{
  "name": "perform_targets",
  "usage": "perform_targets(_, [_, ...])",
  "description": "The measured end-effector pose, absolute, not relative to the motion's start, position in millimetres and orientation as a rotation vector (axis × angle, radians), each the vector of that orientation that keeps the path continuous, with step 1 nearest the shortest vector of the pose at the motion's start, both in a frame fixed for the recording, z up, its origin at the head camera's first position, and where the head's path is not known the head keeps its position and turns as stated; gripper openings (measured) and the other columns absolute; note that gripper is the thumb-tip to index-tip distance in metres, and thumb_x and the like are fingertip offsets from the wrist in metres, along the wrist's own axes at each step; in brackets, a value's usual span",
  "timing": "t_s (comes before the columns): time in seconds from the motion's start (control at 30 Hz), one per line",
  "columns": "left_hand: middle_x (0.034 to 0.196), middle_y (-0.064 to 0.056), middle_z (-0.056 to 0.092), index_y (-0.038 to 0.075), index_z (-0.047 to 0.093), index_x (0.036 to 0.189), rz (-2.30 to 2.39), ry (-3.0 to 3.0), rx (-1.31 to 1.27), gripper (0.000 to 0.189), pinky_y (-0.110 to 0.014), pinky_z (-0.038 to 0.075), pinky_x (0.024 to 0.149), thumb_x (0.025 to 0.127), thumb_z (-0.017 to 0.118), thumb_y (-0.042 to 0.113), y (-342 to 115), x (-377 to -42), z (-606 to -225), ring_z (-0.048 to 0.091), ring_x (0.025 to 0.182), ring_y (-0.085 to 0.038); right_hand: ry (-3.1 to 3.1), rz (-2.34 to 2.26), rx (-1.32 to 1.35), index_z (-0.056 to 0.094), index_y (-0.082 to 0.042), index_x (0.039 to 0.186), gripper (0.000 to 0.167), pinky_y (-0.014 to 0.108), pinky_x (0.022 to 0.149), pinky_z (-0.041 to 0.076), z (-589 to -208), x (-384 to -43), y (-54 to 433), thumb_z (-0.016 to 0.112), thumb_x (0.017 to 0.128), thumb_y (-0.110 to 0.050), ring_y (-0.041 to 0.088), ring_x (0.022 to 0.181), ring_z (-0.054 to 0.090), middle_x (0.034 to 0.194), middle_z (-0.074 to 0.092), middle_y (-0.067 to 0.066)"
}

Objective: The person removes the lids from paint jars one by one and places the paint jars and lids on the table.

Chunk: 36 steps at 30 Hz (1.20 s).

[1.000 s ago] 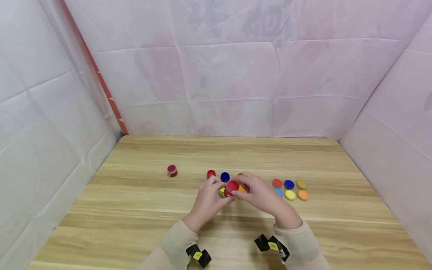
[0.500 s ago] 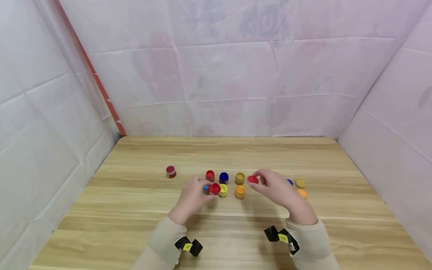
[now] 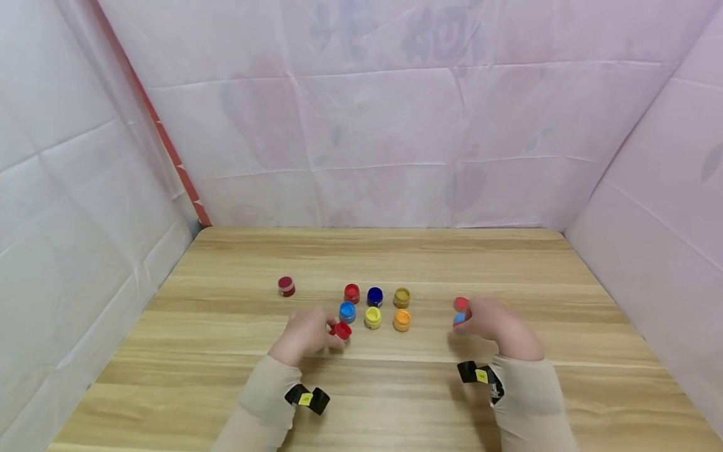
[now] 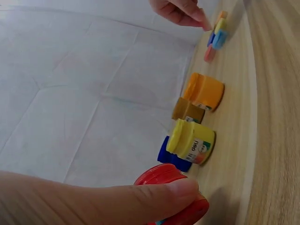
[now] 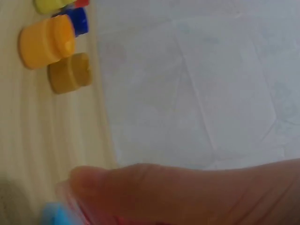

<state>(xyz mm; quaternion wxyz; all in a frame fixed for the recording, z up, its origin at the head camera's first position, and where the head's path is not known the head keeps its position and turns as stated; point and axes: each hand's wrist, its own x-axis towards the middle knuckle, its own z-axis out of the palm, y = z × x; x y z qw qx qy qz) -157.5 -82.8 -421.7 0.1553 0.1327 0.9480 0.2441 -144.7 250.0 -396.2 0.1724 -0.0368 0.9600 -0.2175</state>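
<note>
My left hand (image 3: pixel 305 334) pinches an open red paint jar (image 3: pixel 342 331) between thumb and fingers, low over the table. In the left wrist view the thumb (image 4: pixel 140 199) crosses the front of that jar (image 4: pixel 159 174). Beside it is an open light blue paint jar (image 3: pixel 347 312). Over the lids at the right is my right hand (image 3: pixel 499 323), fingers bent together and pointing down. A sliver of a red lid (image 5: pixel 119 220) shows beneath its thumb (image 5: pixel 140 190); the hand hides the rest. A light blue lid (image 3: pixel 460 319) and another red lid (image 3: pixel 460 304) lie near its fingertips.
Open jars of red (image 3: pixel 352 293), dark blue (image 3: pixel 375 297), ochre (image 3: pixel 401 297), yellow (image 3: pixel 373 317) and orange (image 3: pixel 402 320) stand mid-table. A capped dark red jar (image 3: pixel 286 287) stands apart at left. White sheets (image 3: pixel 367 138) hang around the wooden table (image 3: pixel 237 263).
My hands have parted; the red lid came away from the jar. The left hand moved left and down with the jar, while the right hand carried the lid right to the other lids.
</note>
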Motion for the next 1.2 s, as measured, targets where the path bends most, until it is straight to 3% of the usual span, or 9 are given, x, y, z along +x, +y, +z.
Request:
perform_targets(0.37, [0.077, 0.007, 0.058, 0.018, 0.069, 0.086, 0.705, 2.736, 0.303, 0.019, -0.045, 0.032, 0.083, 0.073, 0.080, 0.027, -84.5, -164.6, -434.6, 0.051, 0.074, -0.016, 2.691, -0.623, -0.071, 0.061, 0.001, 0.087, 0.030, 0.038, 0.065, 0.043, -411.8, -153.4, 252.5, 0.078, 0.075, -0.021, 0.024, 0.074, 0.047, 0.080, 0.053, 0.008])
perform_targets(0.57, [0.078, 0.007, 0.059, 0.015, 0.071, 0.100, 0.731, 2.739, 0.260, 0.030, -0.045, 0.032, 0.082, 0.073, 0.079, 0.028, -82.9, -167.2, -438.2, 0.050, 0.077, -0.018, 2.701, -0.617, -0.057, 0.059, 0.001, 0.085, 0.030, 0.038, 0.065, 0.042, -412.6, -154.1, 251.8, 0.078, 0.075, -0.020, 0.025, 0.074, 0.047, 0.078, 0.053, 0.008])
perform_targets(0.73, [0.091, 0.001, 0.064, 0.010, 0.068, 0.112, 0.766, 2.753, 0.240, 0.045, -0.045, 0.034, 0.083, 0.072, 0.080, 0.029, -81.8, -169.5, -443.6, 0.052, 0.082, -0.020, 2.689, -0.576, -0.050, 0.058, -0.001, 0.080, 0.027, 0.033, 0.061, 0.038, -411.9, -153.8, 250.4, 0.078, 0.075, -0.020, 0.022, 0.070, 0.045, 0.073, 0.049, 0.006])
perform_targets(0.97, [0.097, -0.003, 0.066, 0.008, 0.067, 0.114, 0.833, 2.790, 0.249, 0.049, -0.044, 0.038, 0.081, 0.072, 0.081, 0.028, -76.1, -170.0, -452.4, 0.055, 0.084, -0.020, 2.692, -0.544, -0.057, 0.057, -0.003, 0.079, 0.028, 0.033, 0.060, 0.036, -417.3, -155.2, 250.8, 0.079, 0.074, -0.020, 0.022, 0.069, 0.044, 0.070, 0.045, 0.005])
perform_targets(1.2, [0.091, 0.001, 0.066, 0.012, 0.069, 0.110, 0.886, 2.852, 0.288, 0.043, -0.042, 0.037, 0.078, 0.071, 0.081, 0.027, -72.0, -170.6, -458.0, 0.053, 0.079, -0.017, 2.721, -0.583, -0.092, 0.051, -0.004, 0.078, 0.030, 0.033, 0.060, 0.035, -423.4, -157.2, 253.0, 0.078, 0.073, -0.016, 0.022, 0.068, 0.043, 0.071, 0.045, 0.006])
